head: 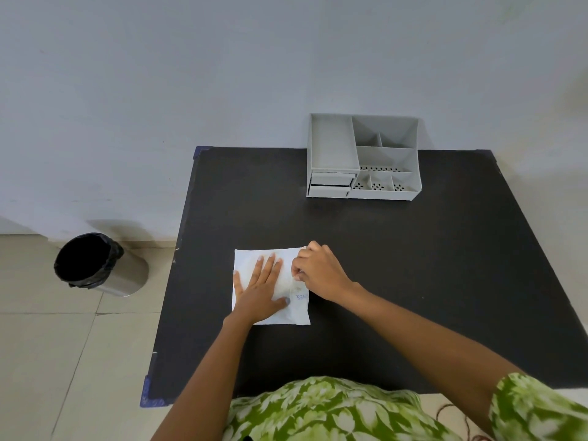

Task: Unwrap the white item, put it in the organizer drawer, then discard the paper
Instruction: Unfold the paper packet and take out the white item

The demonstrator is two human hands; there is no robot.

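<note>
While the left hand (pixel 258 289) lies flat with fingers spread on the white paper-wrapped packet (pixel 251 265), pressing it against the black tabletop (pixel 413 281), the right hand (pixel 319 272) pinches the packet's right edge between thumb and fingertips. Faint blue lettering shows on the wrapper near the right wrist. The packet rests on the near-left part of the table, well apart from the grey desk organizer (pixel 362 155), which stands at the far edge against the wall (pixel 222 74). Two small drawers (pixel 331 183) sit stacked at the organizer's lower left, the upper one appearing slightly pulled out; open compartments fill the rest. On the tiled floor (pixel 47 361) left of the table stands a metal bin (pixel 101 265) lined with a black bag, its mouth open. Green leaf-patterned clothing (pixel 334 412) fills the bottom of the view
</note>
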